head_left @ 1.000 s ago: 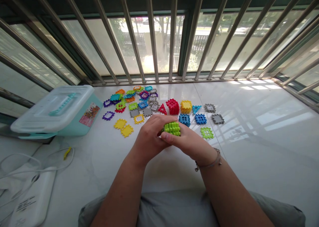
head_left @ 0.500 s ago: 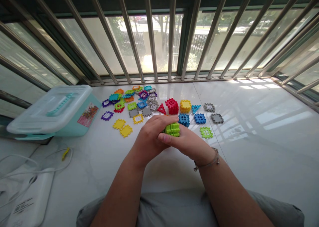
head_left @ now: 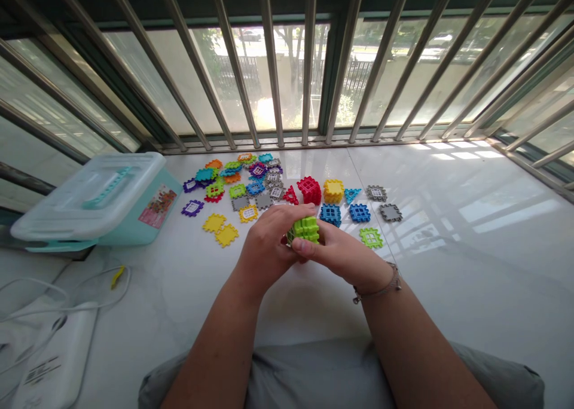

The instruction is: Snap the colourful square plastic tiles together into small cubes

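My left hand (head_left: 268,240) and my right hand (head_left: 334,250) are closed together around a stack of lime-green interlocking building tiles (head_left: 305,231), held above the floor in front of me. My right thumb presses the near side of the stack; the left fingers lie over its far side. Part of the stack is hidden by the hands. Just beyond stand a red tile stack (head_left: 309,190), a yellow tile stack (head_left: 333,191) and a blue tile stack (head_left: 330,214). A loose green window tile (head_left: 371,237) lies flat to the right of my right hand.
Many mixed tiles (head_left: 255,188) lie spread at the back left, with two yellow tiles (head_left: 226,235) nearer. A lidded turquoise box (head_left: 130,223) stands at left, with a white power strip (head_left: 58,361) and cables below it. Metal bars (head_left: 309,68) close off the far side.
Both hands have shifted slightly left with the green stack, which has turned a little and shows more of its latticed left face. The tiles on the floor stay put.
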`<action>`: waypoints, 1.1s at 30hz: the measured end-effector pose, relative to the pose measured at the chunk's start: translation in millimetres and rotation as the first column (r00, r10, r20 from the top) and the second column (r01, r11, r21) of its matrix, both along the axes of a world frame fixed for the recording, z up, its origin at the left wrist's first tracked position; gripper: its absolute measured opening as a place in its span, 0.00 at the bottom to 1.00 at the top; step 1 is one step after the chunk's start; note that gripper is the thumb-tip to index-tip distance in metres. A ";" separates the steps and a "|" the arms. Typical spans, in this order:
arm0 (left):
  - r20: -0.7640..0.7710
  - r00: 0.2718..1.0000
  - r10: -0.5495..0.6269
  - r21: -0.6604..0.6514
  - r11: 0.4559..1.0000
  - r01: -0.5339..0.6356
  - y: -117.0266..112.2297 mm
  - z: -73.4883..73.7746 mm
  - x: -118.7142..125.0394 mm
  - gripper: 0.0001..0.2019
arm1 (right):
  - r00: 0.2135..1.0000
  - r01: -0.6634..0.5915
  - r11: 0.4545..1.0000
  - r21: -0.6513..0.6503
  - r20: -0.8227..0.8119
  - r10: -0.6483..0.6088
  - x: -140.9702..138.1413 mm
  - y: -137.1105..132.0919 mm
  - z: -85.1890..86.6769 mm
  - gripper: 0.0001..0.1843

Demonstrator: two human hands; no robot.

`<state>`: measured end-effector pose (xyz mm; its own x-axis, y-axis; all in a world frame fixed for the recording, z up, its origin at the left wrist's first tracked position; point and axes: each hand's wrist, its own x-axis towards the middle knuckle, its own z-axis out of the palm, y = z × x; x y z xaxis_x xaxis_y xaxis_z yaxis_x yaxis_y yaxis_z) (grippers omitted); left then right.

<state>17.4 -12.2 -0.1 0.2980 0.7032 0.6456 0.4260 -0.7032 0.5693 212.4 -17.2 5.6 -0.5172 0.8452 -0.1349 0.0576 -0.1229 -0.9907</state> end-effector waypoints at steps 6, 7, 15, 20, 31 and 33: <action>-0.031 0.999 0.005 -0.001 1.000 -0.006 0.4 -1.2 -0.7 0.22 | 0.993 0.019 0.994 -0.104 -0.110 -0.030 -3.1 0.8 -6.3 0.29; -0.036 0.999 -0.003 0.002 1.000 0.004 0.7 -1.6 -0.9 0.21 | 0.994 0.030 0.994 -0.105 -0.105 -0.041 -4.0 1.0 -6.4 0.28; -0.045 0.997 -0.066 -0.020 0.998 0.065 1.9 -4.4 -0.3 0.22 | 0.995 0.080 0.993 -0.083 -0.047 -0.084 -6.6 1.0 -1.4 0.23; -0.033 0.997 -0.074 -0.022 0.997 0.074 1.5 -4.1 -0.1 0.24 | 0.994 0.106 0.994 -0.037 0.030 -0.104 -7.0 0.7 1.2 0.25; -0.053 0.997 -0.065 -0.008 0.998 0.064 0.9 -4.4 -0.3 0.20 | 0.997 0.079 0.995 -0.053 -0.012 -0.080 -5.9 0.9 1.5 0.21; -0.055 0.997 -0.056 -0.011 0.998 0.056 1.0 -4.6 -0.5 0.20 | 0.996 0.085 0.995 -0.057 0.001 -0.085 -5.6 1.1 0.9 0.21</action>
